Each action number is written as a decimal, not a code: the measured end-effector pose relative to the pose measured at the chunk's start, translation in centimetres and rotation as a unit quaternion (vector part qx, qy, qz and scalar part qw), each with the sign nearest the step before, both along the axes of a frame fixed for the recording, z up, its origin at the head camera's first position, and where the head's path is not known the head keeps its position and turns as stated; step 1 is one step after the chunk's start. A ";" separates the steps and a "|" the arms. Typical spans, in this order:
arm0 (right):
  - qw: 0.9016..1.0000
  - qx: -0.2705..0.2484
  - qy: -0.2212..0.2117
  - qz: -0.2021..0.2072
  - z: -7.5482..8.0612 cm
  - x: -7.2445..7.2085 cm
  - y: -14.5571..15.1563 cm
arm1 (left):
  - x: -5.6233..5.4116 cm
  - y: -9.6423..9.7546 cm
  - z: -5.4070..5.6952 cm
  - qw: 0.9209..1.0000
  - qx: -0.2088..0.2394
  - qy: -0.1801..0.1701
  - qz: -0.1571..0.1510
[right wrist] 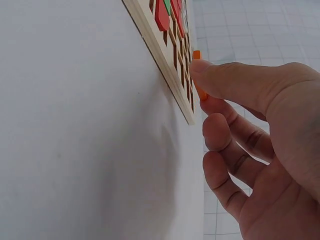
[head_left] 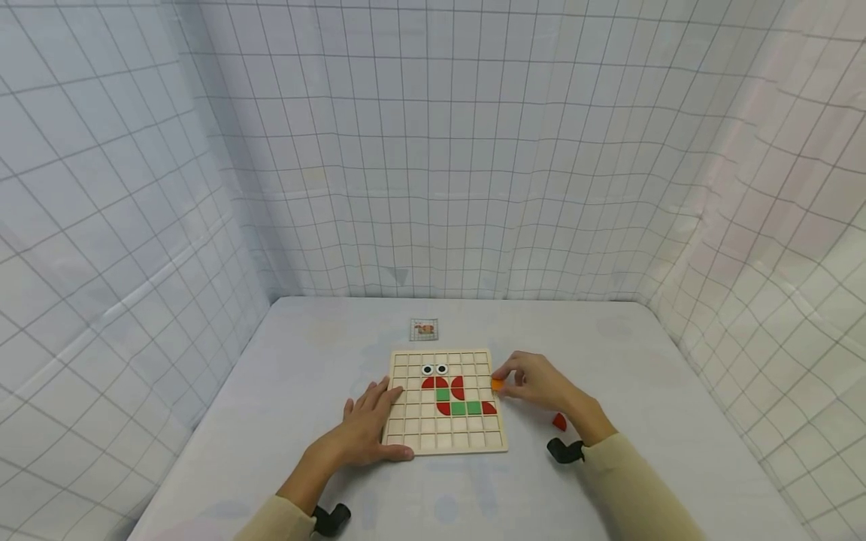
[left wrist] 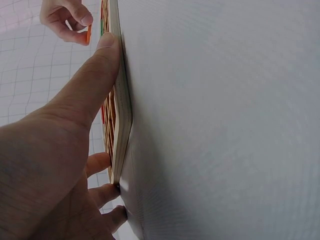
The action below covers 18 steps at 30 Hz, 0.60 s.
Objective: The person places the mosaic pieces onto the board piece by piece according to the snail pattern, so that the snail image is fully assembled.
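- Nearest the head camera, two cream sleeves come in from the bottom edge, each with a black strap at the wrist.
- Left hand [head_left: 368, 424] lies flat at the near left corner of the wooden grid board [head_left: 406, 439], fingers straight and spread over the left edge, holding nothing.
- From the left wrist view, that thumb [left wrist: 92, 75] presses along the board's side edge [left wrist: 120, 110], and the other fingertips touch the table just below the board's corner.
- On the board, two white googly eyes [head_left: 434, 369] sit in the second row, near the middle.
- Below the eyes, red quarter-round pieces [head_left: 443, 383] and green squares [head_left: 464, 408] fill several cells in a small figure.
- Beyond the board's far edge, a small picture card [head_left: 424, 329] lies flat on the white table [head_left: 304, 361], apart from the board.
- Right hand [head_left: 541, 383] hovers at the board's right edge, thumb and forefinger pinched together on a small orange piece [head_left: 498, 385].
- From the right wrist view, the orange piece [right wrist: 198, 75] sticks out past the thumb tip, just beside the board's rim [right wrist: 165, 65] and over its outer column; I cannot tell whether it touches the wood.
- The other fingers [right wrist: 225, 145] of that hand are curled under and hold nothing.
- Right of the board, one red piece [head_left: 559, 422] lies loose on the table near the right wrist, clear of the hand.
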State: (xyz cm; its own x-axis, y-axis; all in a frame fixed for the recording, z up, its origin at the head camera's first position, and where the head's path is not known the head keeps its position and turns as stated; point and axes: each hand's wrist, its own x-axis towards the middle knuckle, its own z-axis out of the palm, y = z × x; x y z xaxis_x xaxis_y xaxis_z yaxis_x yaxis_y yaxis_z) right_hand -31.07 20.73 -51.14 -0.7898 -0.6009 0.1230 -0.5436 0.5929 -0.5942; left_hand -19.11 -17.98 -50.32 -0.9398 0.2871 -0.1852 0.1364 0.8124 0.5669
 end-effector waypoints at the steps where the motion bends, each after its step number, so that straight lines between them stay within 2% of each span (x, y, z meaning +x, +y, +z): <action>1: 1.000 -0.001 -0.001 0.001 0.0 0.0 -0.2 | 0.0 0.0 0.0 1.000 0.000 0.000 0.000; 11: 1.000 -0.006 -0.006 0.008 -0.4 -0.4 -2.6 | -0.1 -0.1 -0.3 1.000 0.000 0.001 0.001; 18: 1.000 -0.001 -0.017 -0.014 -0.7 -0.5 -4.0 | 0.0 -0.2 -0.1 1.000 0.002 0.003 -0.002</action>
